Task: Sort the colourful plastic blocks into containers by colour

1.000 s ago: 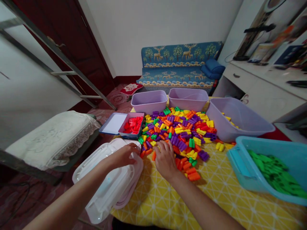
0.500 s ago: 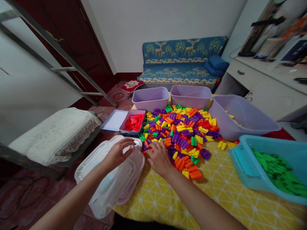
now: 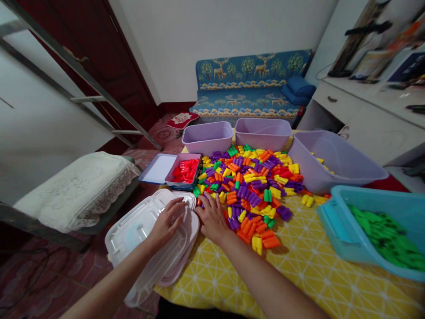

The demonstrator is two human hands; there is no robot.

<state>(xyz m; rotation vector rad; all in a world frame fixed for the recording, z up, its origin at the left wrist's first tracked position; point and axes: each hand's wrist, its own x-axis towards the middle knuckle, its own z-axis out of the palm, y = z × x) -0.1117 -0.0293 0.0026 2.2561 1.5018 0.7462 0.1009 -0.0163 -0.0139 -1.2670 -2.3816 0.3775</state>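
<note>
My left hand (image 3: 168, 221) lies over a stack of plastic lids, the top one a clear lid (image 3: 133, 241) and a pale pink lid (image 3: 181, 261) beneath it. Its fingers are loosely bent and hold nothing visible. My right hand (image 3: 212, 217) reaches to the near left edge of a big pile of plastic toy pieces (image 3: 245, 192) in yellow, orange, purple, green and red. The fingers are spread, palm down, and touch the pile's edge; what lies under the palm is hidden.
Behind the pile stand two lilac bins (image 3: 207, 138), with a larger lilac bin (image 3: 332, 164) at the right holding a few yellow pieces. A turquoise bin (image 3: 338, 226) contains green pieces. A small box (image 3: 169, 173) of red pieces sits at the left on the yellow tablecloth (image 3: 212, 274).
My right hand has shifted slightly left, away from the pile's middle, uncovering some purple and yellow pieces. My left hand has lowered a little onto the lids, and the clear lid has moved slightly.
</note>
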